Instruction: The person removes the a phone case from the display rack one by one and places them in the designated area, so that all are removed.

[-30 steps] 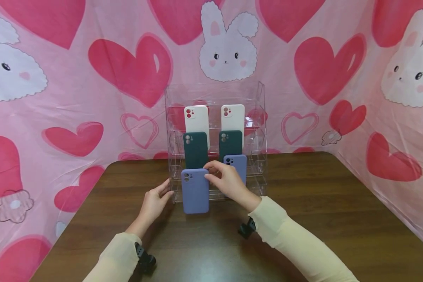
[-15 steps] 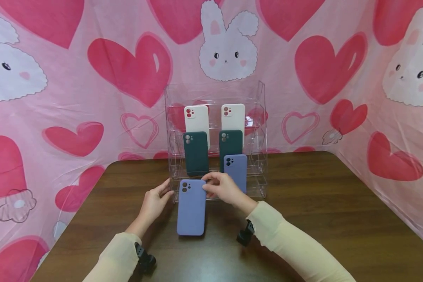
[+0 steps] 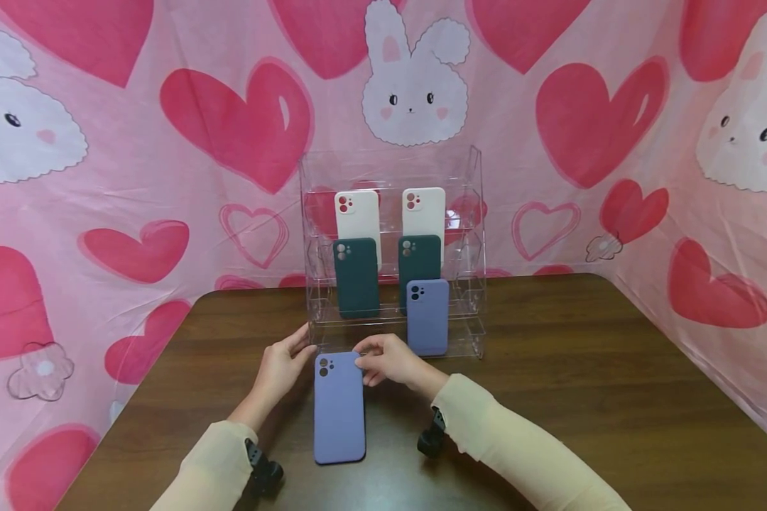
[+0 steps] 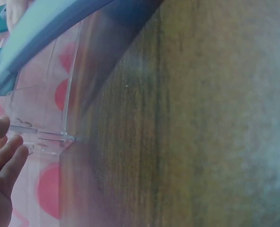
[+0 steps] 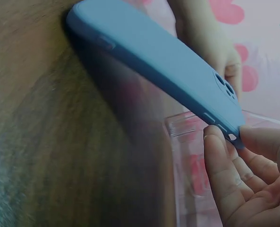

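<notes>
My right hand [image 3: 393, 360] pinches a lavender phone case [image 3: 339, 415] between thumb and fingers at its upper right corner. In the right wrist view the case [image 5: 158, 56] is tilted, its far end low over the wood and its camera holes near my fingers [image 5: 217, 151]. My left hand [image 3: 280, 369] rests at the lower left corner of a clear acrylic tiered rack [image 3: 364, 323]; its fingers look fairly straight along the rack's side, thumb near the front edge. On the rack stand another lavender case [image 3: 427, 319], two dark green cases [image 3: 358, 277] and two white cases [image 3: 424, 213].
The brown wooden table [image 3: 550, 397] stretches to both sides of the rack. Behind it hangs a pink cloth [image 3: 518, 142] with hearts and rabbits. Black wrist cameras [image 3: 265, 474] sit under both sleeves.
The right hand has drawn the lavender case down and toward me, off the rack's lowest front tier and out over the table. The left hand has stayed at the rack's corner.
</notes>
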Tool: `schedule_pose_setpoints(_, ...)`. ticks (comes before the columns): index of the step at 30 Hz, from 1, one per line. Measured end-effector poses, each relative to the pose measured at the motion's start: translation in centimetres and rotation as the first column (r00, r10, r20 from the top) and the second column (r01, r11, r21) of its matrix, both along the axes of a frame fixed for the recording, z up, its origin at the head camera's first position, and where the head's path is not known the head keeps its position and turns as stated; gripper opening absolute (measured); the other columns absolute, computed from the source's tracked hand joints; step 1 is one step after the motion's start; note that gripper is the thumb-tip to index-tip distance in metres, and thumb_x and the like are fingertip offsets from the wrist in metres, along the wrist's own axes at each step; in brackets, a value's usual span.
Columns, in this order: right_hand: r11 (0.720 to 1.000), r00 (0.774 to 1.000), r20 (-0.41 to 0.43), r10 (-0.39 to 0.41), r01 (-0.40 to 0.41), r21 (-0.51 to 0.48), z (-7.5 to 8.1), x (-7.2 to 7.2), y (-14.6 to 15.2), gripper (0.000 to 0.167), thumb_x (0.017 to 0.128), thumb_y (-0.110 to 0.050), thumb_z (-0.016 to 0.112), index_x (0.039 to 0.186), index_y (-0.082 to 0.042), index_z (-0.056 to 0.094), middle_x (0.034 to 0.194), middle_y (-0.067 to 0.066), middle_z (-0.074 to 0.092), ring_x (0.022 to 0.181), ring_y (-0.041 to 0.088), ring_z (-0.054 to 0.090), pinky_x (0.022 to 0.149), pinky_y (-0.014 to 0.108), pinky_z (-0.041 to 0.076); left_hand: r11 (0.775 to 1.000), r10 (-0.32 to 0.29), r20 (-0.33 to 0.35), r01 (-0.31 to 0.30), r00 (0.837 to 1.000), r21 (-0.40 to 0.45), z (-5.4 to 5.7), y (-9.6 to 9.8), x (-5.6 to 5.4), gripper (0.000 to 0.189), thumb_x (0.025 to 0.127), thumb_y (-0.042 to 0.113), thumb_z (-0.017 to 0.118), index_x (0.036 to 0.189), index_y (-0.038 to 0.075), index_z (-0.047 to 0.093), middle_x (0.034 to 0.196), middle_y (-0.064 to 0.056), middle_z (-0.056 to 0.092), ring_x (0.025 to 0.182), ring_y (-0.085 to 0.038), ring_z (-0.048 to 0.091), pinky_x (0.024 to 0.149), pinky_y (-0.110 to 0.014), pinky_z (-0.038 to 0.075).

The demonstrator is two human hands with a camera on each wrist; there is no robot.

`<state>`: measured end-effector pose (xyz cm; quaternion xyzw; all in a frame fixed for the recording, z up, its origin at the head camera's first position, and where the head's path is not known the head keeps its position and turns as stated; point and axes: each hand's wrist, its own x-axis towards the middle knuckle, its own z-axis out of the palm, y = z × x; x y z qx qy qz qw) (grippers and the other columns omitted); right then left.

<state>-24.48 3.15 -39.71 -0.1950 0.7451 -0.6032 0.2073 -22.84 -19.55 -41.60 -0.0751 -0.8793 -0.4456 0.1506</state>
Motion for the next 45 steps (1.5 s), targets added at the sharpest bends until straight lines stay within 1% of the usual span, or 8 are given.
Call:
schedule_pose_setpoints(10,0.996,1.000,-0.015,0.011,-0.009,0.091,-1.5,0.2,-1.1,0.018,0.087,-0.002,0.061,0.103,0.007,0.061,0.069,0.010,0.060,0.050,0.014,0.058,0.051,0.032,0.055,1.000,-0.003,-0.009,0.003,1.000,-0.007,0.1,0.0,0.1,0.051,0.084,0.007,0.067,0.132,0.003,0.050,0.117,-0.017,0.059,0.101,-0.027,0.060,0.082,-0.040,0.049)
schedule_pose_setpoints(14,0.994,1.000,-0.013,-0.005,0.007,0.108,-2.0,0.2,-1.5,0.016,0.086,0.000,0.061,0.100,0.008,0.061,0.068,0.009,0.059,0.048,0.013,0.057,0.048,0.030,0.054,1.000,0.000,-0.007,0.000,1.000,-0.005,0.1,0.0,0.1,0.051,0.084,0.007,0.067,0.132,0.003,0.050,0.115,-0.018,0.059,0.101,-0.027,0.060,0.081,-0.040,0.049)
schedule_pose_setpoints(19,0.990,0.999,-0.021,-0.029,0.032,0.141,-2.4,0.3,-1.8,0.014,0.086,0.001,0.061,0.097,0.009,0.061,0.067,0.010,0.059,0.048,0.013,0.056,0.047,0.030,0.053,1.000,-0.008,-0.005,0.008,1.000,0.004,0.1,0.1,0.1,0.051,0.084,0.006,0.066,0.132,0.003,0.049,0.120,-0.016,0.057,0.101,-0.026,0.060,0.081,-0.038,0.049)
schedule_pose_setpoints(23,0.981,0.997,-0.079,-0.023,0.038,0.193,-2.7,0.4,-1.8,0.012,0.086,0.000,0.062,0.094,0.007,0.062,0.065,0.009,0.059,0.047,0.015,0.057,0.046,0.030,0.053,1.000,-0.018,0.000,0.018,1.000,0.020,0.1,0.0,0.1,0.052,0.084,0.005,0.066,0.133,0.004,0.048,0.124,-0.015,0.054,0.103,-0.025,0.060,0.081,-0.036,0.049)
schedule_pose_setpoints(27,0.965,0.989,-0.151,-0.002,0.041,0.259,-2.7,0.4,-1.8,0.010,0.086,-0.003,0.062,0.092,0.005,0.064,0.061,0.007,0.059,0.046,0.016,0.057,0.044,0.029,0.052,1.000,-0.016,0.000,0.016,1.000,0.022,0.0,0.0,0.1,0.053,0.084,0.005,0.067,0.133,0.004,0.048,0.124,-0.015,0.055,0.102,-0.025,0.060,0.081,-0.035,0.049)
schedule_pose_setpoints(33,0.942,0.977,-0.208,0.033,0.039,0.334,-2.5,0.3,-1.9,0.009,0.085,-0.005,0.063,0.090,0.002,0.065,0.059,0.006,0.058,0.043,0.015,0.055,0.043,0.027,0.051,1.000,-0.014,0.004,0.014,1.000,0.026,0.1,0.0,0.1,0.052,0.084,0.005,0.066,0.133,0.004,0.049,0.123,-0.015,0.056,0.102,-0.025,0.060,0.082,-0.036,0.049)
schedule_pose_setpoints(37,0.936,0.973,-0.229,0.043,0.041,0.349,-2.5,0.3,-2.0,0.008,0.084,-0.002,0.062,0.090,0.003,0.064,0.058,0.006,0.058,0.042,0.015,0.055,0.041,0.027,0.050,1.000,-0.013,0.004,0.013,1.000,0.023,0.1,0.0,0.1,0.052,0.084,0.005,0.066,0.133,0.004,0.049,0.122,-0.015,0.056,0.102,-0.025,0.060,0.082,-0.036,0.049)
schedule_pose_setpoints(45,0.934,0.974,-0.224,0.040,0.043,0.354,-2.7,0.2,-2.0,0.009,0.083,0.000,0.063,0.091,0.004,0.064,0.058,0.007,0.058,0.042,0.016,0.055,0.040,0.027,0.050,1.000,-0.015,0.005,0.015,1.000,0.021,0.1,0.0,0.1,0.052,0.084,0.005,0.066,0.133,0.004,0.048,0.123,-0.015,0.055,0.102,-0.025,0.060,0.082,-0.036,0.049)
